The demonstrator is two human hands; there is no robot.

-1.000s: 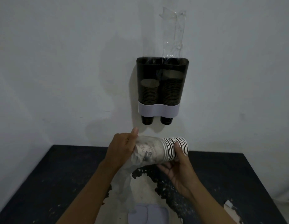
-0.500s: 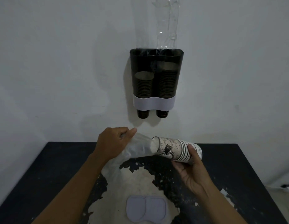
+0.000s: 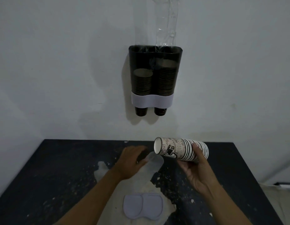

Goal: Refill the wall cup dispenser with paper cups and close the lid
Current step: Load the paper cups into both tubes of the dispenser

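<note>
A dark two-tube cup dispenser (image 3: 155,62) with a white band hangs on the wall, its top open, each tube partly filled with cups. My right hand (image 3: 197,169) grips a stack of printed paper cups (image 3: 178,151), lying sideways, open end to the left. My left hand (image 3: 130,159) holds the clear plastic sleeve (image 3: 153,164) down near the table, apart from the stack. The white double-lobed lid (image 3: 142,206) lies flat on the table close to me.
The dark table (image 3: 60,168) has worn pale patches and meets the wall below the dispenser. A clear plastic sleeve (image 3: 167,21) sticks up out of the dispenser's right tube along the wall. A white object (image 3: 285,185) lies off the right edge.
My left hand has pulled the plastic sleeve off the cup stack and lowered it to the table. My right hand has drawn the bare stack to the right.
</note>
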